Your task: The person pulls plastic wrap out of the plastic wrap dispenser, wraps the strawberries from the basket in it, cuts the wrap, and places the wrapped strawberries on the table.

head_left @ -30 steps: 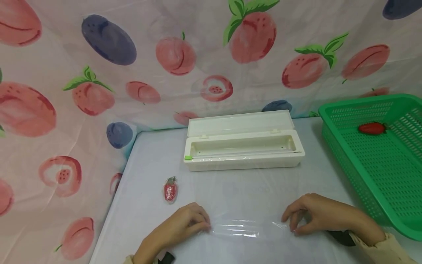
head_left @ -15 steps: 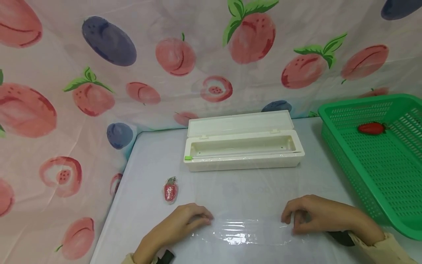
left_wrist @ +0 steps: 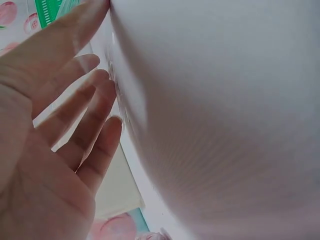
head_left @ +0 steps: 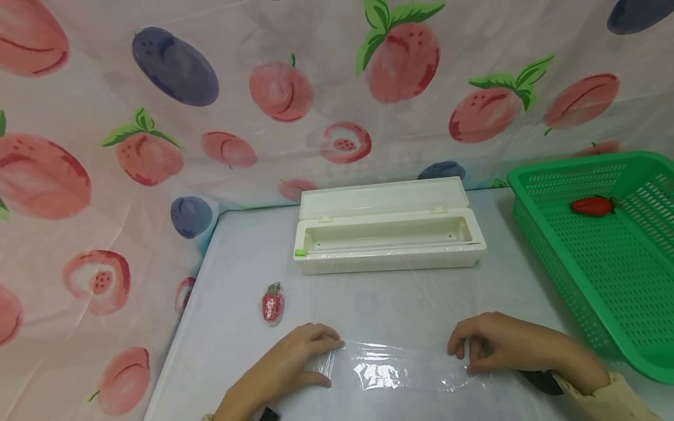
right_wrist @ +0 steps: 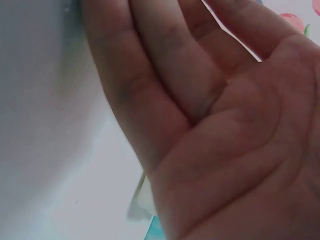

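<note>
In the head view, a sheet of clear plastic wrap [head_left: 381,374] lies shiny and creased on the table between both hands. My left hand [head_left: 292,359] touches its left edge, with thumb and fingers spread apart. The left wrist view shows that left hand [left_wrist: 65,110] with its fingertips against the surface. At the sheet's right side, my right hand [head_left: 502,345] has curled fingers and seems to pinch the wrap's edge. Its fingertips fall outside the right wrist view, where the palm of the right hand [right_wrist: 225,130] fills much of the frame. A plastic-wrapped strawberry [head_left: 272,307] lies beyond the left hand.
A white wrap dispenser box [head_left: 389,260] with a raised lid and a green slider [head_left: 301,252] stands at the back. On the right, a green basket [head_left: 558,257] holds a red strawberry [head_left: 593,205]. A fruit-patterned cloth [head_left: 284,90] hangs behind the table.
My left thumb and fingers have spread apart from a pinch, and the left hand has shifted slightly right. The wrap between the hands looks looser and wider. My right hand has barely moved.
</note>
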A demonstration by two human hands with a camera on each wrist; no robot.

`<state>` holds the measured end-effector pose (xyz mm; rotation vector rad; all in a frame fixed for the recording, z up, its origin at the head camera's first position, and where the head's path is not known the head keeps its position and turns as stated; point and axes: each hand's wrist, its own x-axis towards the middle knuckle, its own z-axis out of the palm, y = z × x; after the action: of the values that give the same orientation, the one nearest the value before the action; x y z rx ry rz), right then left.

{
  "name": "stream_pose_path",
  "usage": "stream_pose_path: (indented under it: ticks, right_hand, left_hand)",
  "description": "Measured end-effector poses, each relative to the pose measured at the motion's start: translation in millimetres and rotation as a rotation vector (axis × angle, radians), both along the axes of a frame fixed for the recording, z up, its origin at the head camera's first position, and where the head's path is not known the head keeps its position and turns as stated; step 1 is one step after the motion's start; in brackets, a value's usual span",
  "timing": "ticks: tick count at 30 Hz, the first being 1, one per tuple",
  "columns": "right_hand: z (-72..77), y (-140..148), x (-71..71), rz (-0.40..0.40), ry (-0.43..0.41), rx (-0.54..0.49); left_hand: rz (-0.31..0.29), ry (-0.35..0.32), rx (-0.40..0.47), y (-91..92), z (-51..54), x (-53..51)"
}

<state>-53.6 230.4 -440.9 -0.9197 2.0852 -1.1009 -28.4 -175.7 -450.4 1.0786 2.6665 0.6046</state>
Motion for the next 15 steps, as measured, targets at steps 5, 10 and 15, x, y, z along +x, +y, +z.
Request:
stream_pose_path:
  ticks: [5, 10, 15]
  right_hand:
    - [1.3, -1.8, 0.4, 0.004, 0.001, 0.009]
    - [2.5, -2.7, 1.5, 0.009, 0.006, 0.017]
    - [6.0, -0.7, 3.5, 0.026, 0.097, 0.000]
  left_hand:
    - [0.020, 0.042, -0.004, -0.5, 0.0, 2.4]
    - [0.047, 0.039, -0.023, -0.7, -0.4, 2.6]
    - [0.057, 0.020, -0.029, 0.0, 1.0, 2.8]
